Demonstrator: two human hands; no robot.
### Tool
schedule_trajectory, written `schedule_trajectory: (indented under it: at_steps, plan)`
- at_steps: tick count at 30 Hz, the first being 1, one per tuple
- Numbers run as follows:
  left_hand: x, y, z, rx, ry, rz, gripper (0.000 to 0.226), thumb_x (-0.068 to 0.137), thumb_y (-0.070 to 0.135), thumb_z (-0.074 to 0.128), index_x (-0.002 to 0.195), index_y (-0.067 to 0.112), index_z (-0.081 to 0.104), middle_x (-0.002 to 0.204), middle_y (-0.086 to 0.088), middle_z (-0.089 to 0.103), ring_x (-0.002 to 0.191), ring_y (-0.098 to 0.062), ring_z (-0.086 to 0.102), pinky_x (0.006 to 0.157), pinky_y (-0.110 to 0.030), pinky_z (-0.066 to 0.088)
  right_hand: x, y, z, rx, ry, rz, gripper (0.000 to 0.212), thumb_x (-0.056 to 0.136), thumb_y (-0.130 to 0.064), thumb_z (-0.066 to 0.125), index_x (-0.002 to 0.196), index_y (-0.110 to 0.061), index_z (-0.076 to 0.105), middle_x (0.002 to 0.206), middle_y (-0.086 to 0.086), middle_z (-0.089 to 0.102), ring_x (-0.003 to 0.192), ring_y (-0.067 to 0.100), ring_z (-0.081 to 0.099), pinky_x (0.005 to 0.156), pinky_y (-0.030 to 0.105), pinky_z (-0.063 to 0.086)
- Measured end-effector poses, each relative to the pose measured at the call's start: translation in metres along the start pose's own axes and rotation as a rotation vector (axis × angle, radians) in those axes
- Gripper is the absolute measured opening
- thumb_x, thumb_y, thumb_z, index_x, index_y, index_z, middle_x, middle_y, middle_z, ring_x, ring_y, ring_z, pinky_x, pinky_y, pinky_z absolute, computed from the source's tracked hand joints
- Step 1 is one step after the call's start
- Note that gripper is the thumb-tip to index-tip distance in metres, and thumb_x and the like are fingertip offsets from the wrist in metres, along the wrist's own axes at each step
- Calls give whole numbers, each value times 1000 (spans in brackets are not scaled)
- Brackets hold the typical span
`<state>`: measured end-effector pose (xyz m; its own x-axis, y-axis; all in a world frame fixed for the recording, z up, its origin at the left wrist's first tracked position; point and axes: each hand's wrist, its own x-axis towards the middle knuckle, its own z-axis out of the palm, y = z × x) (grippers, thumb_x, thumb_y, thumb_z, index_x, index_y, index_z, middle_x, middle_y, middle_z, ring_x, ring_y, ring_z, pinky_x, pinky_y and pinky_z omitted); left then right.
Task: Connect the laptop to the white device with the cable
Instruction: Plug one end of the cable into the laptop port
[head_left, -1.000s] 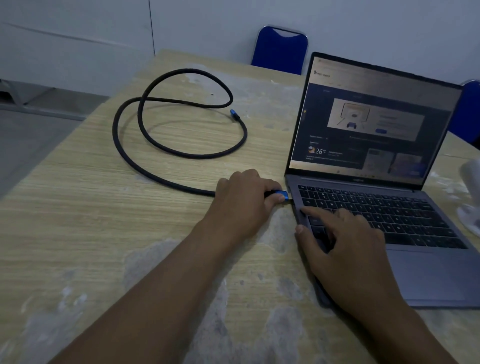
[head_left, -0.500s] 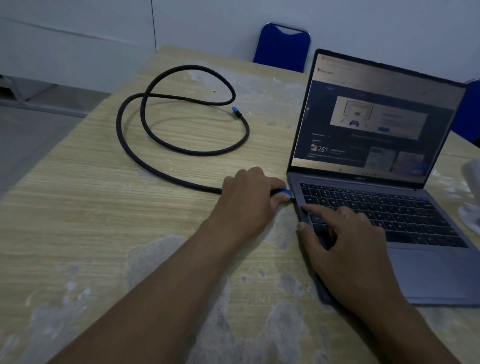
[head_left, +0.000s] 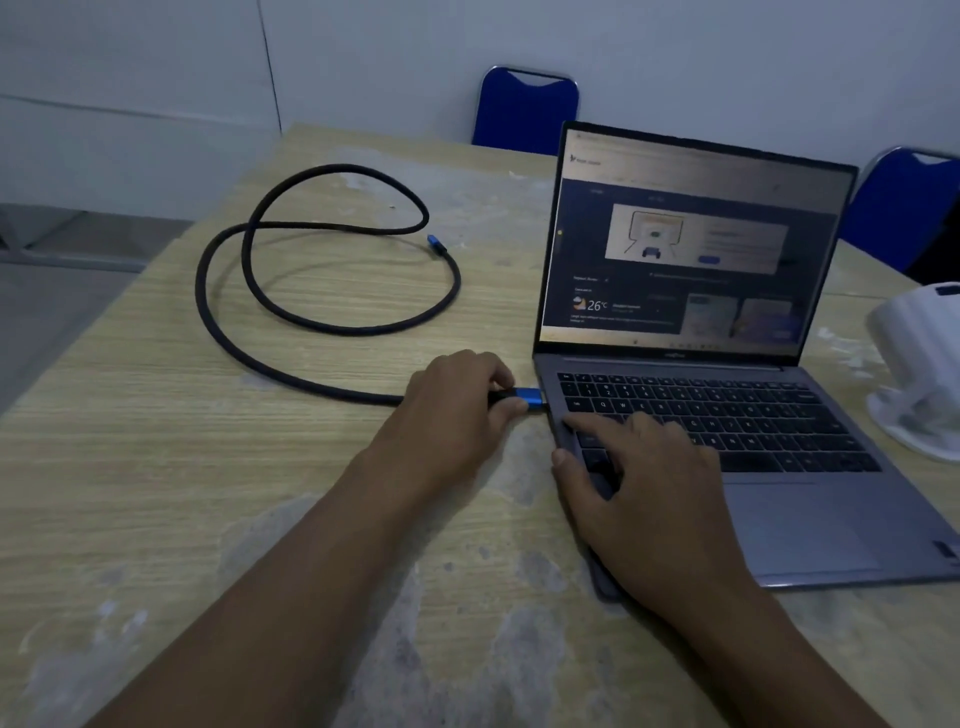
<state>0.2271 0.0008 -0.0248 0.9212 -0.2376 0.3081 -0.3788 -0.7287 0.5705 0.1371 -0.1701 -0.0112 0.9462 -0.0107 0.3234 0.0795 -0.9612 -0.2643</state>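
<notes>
A grey laptop (head_left: 810, 525) stands open on the wooden table (head_left: 156, 467), its screen lit. A black braided cable (head_left: 228, 332) loops across the table to the left. My left hand (head_left: 452, 410) is shut on the cable's blue plug (head_left: 530, 399), whose tip touches the laptop's left edge. My right hand (head_left: 644, 493) lies flat on the left part of the keyboard, fingers spread, holding nothing. The cable's other blue plug (head_left: 436, 244) lies loose farther back. The white device (head_left: 919, 364) sits at the right edge, partly cut off.
Two blue chairs (head_left: 524, 109) (head_left: 904, 208) stand behind the table against a pale wall. Grey worn patches mark the table top near me. The floor shows beyond the table's left edge.
The blue plug now shows more fully between my left fingers at the laptop's left edge. My right hand stays on the keyboard. The view has shifted slightly.
</notes>
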Motion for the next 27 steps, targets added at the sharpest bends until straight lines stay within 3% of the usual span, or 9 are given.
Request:
schedule_trajectory:
  at_steps: [6, 15, 20, 27]
  plan:
    - [-1, -4, -1, -56, 41, -20, 18, 83, 40, 73, 97, 28, 74, 84, 11, 63, 75, 4, 54, 64, -9, 35, -2, 0, 0, -69, -6, 34, 49, 90, -62, 45, 134, -43, 58, 86, -11, 45, 88, 14, 45, 79, 35, 33]
    - [-2, 2, -2, -41, 55, 3, 17, 85, 35, 72, 99, 27, 78, 84, 7, 67, 76, -2, 59, 66, -17, 43, -5, 1, 3, -39, 7, 21, 48, 90, -61, 41, 133, -47, 58, 81, -11, 39, 81, 12, 37, 74, 33, 27]
    - [-4, 5, -2, -42, 78, 3, 19, 84, 33, 73, 100, 24, 78, 86, 7, 68, 76, 0, 58, 65, -7, 36, -4, 1, 3, -20, -2, 29, 48, 91, -61, 40, 134, -47, 57, 82, -11, 39, 82, 12, 38, 76, 33, 30]
    - [-3, 5, -1, -34, 67, 8, 22, 87, 32, 71, 106, 23, 77, 93, 5, 69, 82, -4, 59, 69, -7, 37, -5, 1, 4, -24, -16, 31, 48, 92, -59, 37, 135, -48, 55, 81, -12, 36, 82, 11, 36, 76, 32, 28]
